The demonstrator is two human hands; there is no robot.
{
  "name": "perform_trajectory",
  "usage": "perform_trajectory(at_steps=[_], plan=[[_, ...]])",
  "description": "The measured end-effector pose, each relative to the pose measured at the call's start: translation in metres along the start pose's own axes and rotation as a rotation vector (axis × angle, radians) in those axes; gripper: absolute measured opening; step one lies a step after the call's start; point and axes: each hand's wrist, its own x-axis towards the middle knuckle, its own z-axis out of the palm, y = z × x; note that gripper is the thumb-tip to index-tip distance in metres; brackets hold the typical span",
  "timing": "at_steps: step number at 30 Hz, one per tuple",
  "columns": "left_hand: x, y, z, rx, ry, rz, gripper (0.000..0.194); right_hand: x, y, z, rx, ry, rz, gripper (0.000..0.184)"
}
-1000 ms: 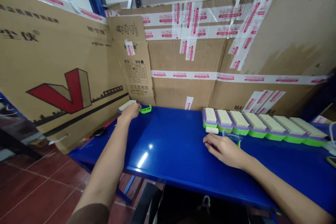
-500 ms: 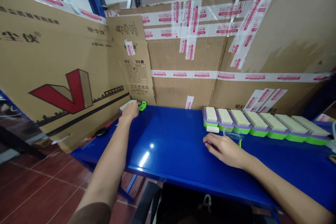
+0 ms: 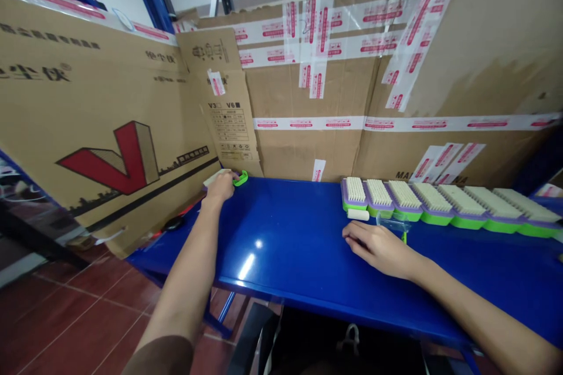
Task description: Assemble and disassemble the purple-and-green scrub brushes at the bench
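Observation:
My left hand [image 3: 221, 186] reaches to the far left corner of the blue table [image 3: 290, 246]. Its fingers are closed on a brush [image 3: 215, 176] with pale bristles and a green handle loop [image 3: 241, 178]. My right hand [image 3: 379, 247] rests flat on the table, fingers stretched out, holding nothing. Its fingertips lie just in front of a small white roll [image 3: 358, 214] and beside a clear plastic piece [image 3: 391, 224]. A row of several green and purple brushes [image 3: 440, 202] lies bristles up along the back right.
Taped cardboard sheets [image 3: 334, 88] wall the table's back and left side. A black object [image 3: 174, 222] lies near the table's left edge. Red floor tiles [image 3: 65, 328] show at the lower left, a black chair [image 3: 308, 345] below the front edge.
The green handle loop by my left hand has swung in closer to the fingers. My right hand has stayed put. The view has shifted slightly.

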Motion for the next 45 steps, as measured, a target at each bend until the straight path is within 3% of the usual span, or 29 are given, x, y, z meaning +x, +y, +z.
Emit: perform_trajectory(at_steps=[8, 19, 31, 34, 40, 45], plan=[[0.003, -0.002, 0.005, 0.026, 0.096, -0.104, 0.029, 0.0, -0.002, -0.002, -0.017, 0.01, -0.011, 0.022], [0.003, 0.0, 0.007, 0.112, 0.049, -0.187, 0.032, 0.0, -0.003, -0.004, -0.024, 0.016, -0.019, 0.022], [0.005, 0.007, 0.01, 0.132, 0.075, -0.246, 0.037, 0.0, -0.002, -0.003, -0.009, 0.009, -0.004, 0.023], [0.005, 0.008, 0.01, 0.132, 0.077, -0.252, 0.038, 0.001, 0.001, -0.004, -0.026, 0.075, 0.014, 0.021], [0.004, 0.012, 0.009, 0.122, 0.08, -0.243, 0.037, 0.004, 0.01, -0.009, -0.086, 0.346, 0.166, 0.019], [0.001, 0.017, 0.005, 0.088, 0.082, -0.223, 0.036, 0.005, 0.019, -0.014, -0.252, 0.424, 0.282, 0.021]])
